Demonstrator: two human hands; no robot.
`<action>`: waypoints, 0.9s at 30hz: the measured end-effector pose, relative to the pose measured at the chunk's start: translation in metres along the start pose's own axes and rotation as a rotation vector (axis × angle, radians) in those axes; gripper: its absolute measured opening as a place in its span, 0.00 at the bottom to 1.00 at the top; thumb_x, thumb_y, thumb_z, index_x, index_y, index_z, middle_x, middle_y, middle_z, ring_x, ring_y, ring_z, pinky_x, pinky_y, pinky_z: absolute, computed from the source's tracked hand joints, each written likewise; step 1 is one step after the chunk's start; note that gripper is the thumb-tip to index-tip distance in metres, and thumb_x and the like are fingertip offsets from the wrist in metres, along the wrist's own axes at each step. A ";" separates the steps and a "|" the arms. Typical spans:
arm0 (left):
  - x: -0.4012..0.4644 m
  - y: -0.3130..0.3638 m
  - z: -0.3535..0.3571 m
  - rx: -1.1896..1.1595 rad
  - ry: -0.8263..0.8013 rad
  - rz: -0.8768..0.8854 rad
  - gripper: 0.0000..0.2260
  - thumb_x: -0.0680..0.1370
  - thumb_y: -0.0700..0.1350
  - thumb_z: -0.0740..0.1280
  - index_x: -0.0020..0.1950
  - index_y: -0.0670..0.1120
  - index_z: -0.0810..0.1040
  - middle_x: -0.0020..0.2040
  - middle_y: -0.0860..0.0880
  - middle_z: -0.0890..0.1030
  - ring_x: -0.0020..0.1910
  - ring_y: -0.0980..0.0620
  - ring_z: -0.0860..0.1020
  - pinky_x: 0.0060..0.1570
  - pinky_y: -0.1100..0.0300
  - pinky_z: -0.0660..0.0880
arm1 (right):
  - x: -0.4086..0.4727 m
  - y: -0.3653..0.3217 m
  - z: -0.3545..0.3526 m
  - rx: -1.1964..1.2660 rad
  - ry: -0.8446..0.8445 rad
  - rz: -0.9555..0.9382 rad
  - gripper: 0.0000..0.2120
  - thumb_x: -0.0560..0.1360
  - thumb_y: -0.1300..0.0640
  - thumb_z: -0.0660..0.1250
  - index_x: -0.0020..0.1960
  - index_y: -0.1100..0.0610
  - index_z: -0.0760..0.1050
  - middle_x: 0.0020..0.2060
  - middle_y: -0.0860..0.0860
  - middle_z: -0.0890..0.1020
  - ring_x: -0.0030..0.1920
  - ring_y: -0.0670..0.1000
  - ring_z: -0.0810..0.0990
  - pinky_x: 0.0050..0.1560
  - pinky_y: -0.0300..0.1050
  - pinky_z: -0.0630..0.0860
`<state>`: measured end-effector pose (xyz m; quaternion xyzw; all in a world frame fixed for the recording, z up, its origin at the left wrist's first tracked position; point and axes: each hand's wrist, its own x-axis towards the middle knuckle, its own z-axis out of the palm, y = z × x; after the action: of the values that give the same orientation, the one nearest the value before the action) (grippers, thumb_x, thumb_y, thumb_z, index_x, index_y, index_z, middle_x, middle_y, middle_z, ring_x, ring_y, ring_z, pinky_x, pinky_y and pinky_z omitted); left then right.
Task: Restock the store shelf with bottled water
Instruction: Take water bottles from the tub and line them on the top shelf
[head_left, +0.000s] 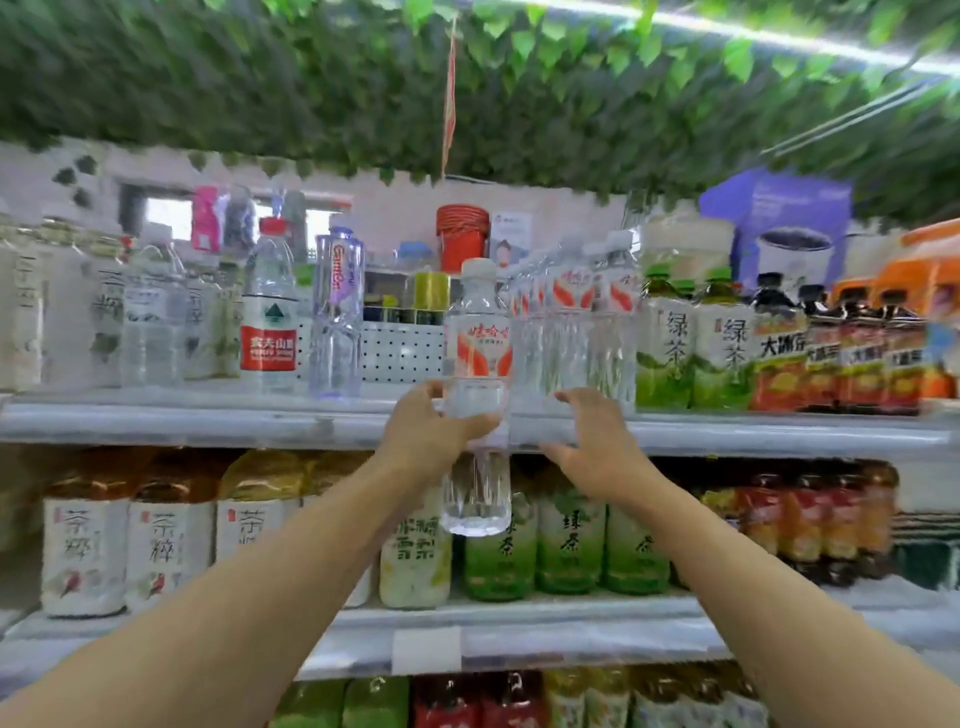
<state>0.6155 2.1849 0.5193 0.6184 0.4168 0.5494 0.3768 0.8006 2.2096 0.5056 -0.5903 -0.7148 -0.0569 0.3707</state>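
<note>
While the left hand (431, 431) is gripping the water bottle (477, 400) around its lower middle, fingers curled round the clear body, the bottle is hanging upright in front of the top shelf's edge (208, 423), base still below shelf level. Right hand (592, 447) is hovering just beside it, fingers spread, holding nothing. Judging by the full fill, it's handling as moderately heavy; thin plastic is likely flexing under squeeze and smooth enough to slip, so a mid-body grip below the red-and-white label looks right. It's aiming, I'd guess, at the gap between the tall clear bottle (337, 317) and the matching water row (576, 322). Green tea bottles (696, 343) are sitting further right, more tea bottles (130, 551) on the shelf below. Fake leaves (311, 88) are covering the ceiling.
</note>
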 end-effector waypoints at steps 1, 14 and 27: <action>0.009 0.006 0.005 0.001 0.019 0.013 0.22 0.72 0.42 0.73 0.62 0.46 0.70 0.55 0.45 0.80 0.51 0.46 0.80 0.48 0.50 0.77 | 0.005 0.005 0.000 -0.005 -0.017 -0.012 0.28 0.77 0.51 0.65 0.73 0.55 0.59 0.71 0.51 0.62 0.72 0.52 0.56 0.71 0.48 0.56; 0.122 0.045 0.032 0.002 0.189 0.143 0.15 0.74 0.40 0.71 0.58 0.45 0.73 0.53 0.47 0.79 0.56 0.45 0.78 0.59 0.47 0.72 | 0.053 0.023 0.038 -0.266 0.078 -0.223 0.27 0.78 0.44 0.60 0.72 0.55 0.61 0.73 0.50 0.56 0.74 0.53 0.47 0.73 0.47 0.44; 0.171 0.011 0.037 0.044 0.075 0.162 0.19 0.72 0.45 0.73 0.60 0.45 0.72 0.53 0.49 0.78 0.53 0.49 0.77 0.51 0.54 0.73 | 0.054 0.023 0.046 -0.333 0.158 -0.200 0.23 0.78 0.44 0.60 0.68 0.55 0.68 0.70 0.50 0.64 0.72 0.53 0.52 0.73 0.48 0.49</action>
<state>0.6622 2.3394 0.5880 0.6372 0.3912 0.5917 0.3014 0.7980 2.2833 0.4963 -0.5633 -0.7191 -0.2569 0.3156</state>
